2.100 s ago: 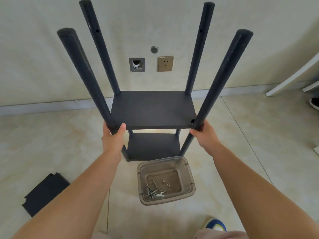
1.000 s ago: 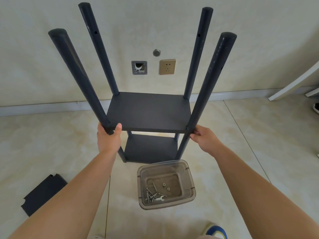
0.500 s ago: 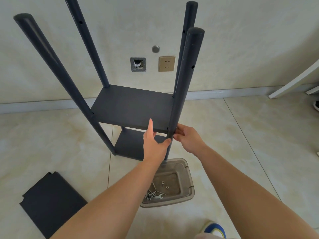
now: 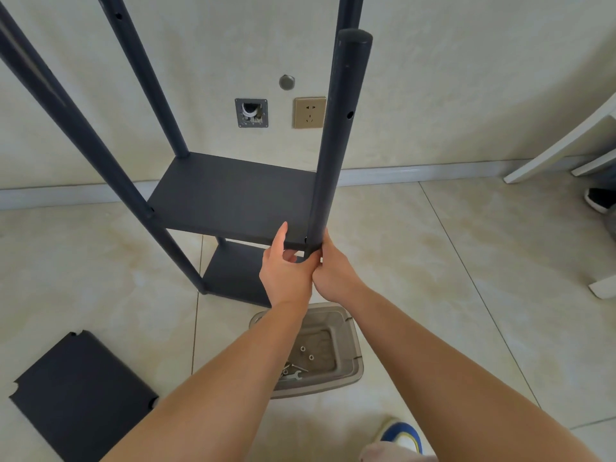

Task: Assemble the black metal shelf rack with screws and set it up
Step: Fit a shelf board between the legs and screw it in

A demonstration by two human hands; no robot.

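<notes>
The glossy beige tiled floor (image 4: 433,261) fills the lower half of the view and meets a cream plaster wall (image 4: 450,78) at twelve o'clock. On the floor stands the black metal shelf rack (image 4: 233,198), its four round black posts rising past the top edge and two flat shelves fixed between them, the lower shelf (image 4: 236,275) near the floor. The rack occupies the centre and the ten o'clock area. At eight o'clock a loose black rectangular shelf panel (image 4: 80,395) lies flat on the tiles, well apart from the rack. At six o'clock, just in front of the rack's foot, sits a clear plastic tub (image 4: 346,328) holding small silver screws, nuts and a little spanner (image 4: 296,375).

The near right post (image 4: 336,145) stands at the centre, at the upper shelf's front corner. The left hand (image 4: 286,271) holds that corner, thumb lying up along the shelf's front edge, fingers curled underneath and round the post. The right hand (image 4: 333,271) touches it from the three o'clock side, fingers wrapped round the same post just below the shelf.

On the wall at twelve o'clock are a gold wall socket (image 4: 309,112) and an open grey wall box (image 4: 251,112) beside it.
</notes>
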